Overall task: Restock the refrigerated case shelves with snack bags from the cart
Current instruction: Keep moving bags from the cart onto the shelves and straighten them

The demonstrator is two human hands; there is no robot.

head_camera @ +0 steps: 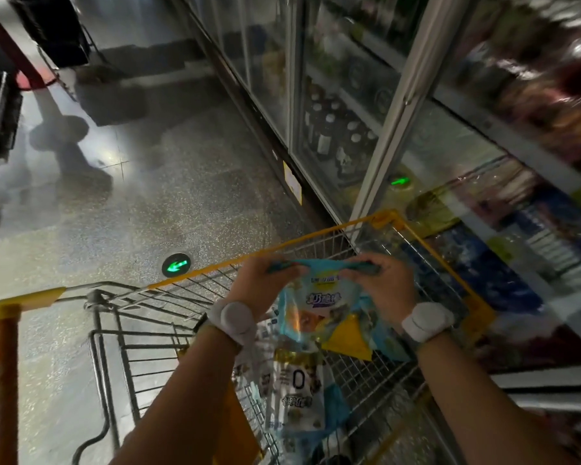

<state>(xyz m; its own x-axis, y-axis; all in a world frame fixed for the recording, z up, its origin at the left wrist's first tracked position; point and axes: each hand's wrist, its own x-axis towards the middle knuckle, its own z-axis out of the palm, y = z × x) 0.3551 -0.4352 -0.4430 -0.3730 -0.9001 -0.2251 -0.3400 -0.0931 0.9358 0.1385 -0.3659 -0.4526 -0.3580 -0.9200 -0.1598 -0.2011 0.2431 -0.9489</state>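
Holding a blue snack bag [319,307] by its top edge over the cart [316,236], left hand [259,283] and right hand [381,283] both pinching it. Looks like the pick-up step; next it needs swinging right onto the open case shelves [517,142].

Both forearms are bare — no sleeves show. Each wrist carries a white band with a round, smooth white disc: the left white wristband [232,319] and the right white wristband [426,321] — both just behind the hands.
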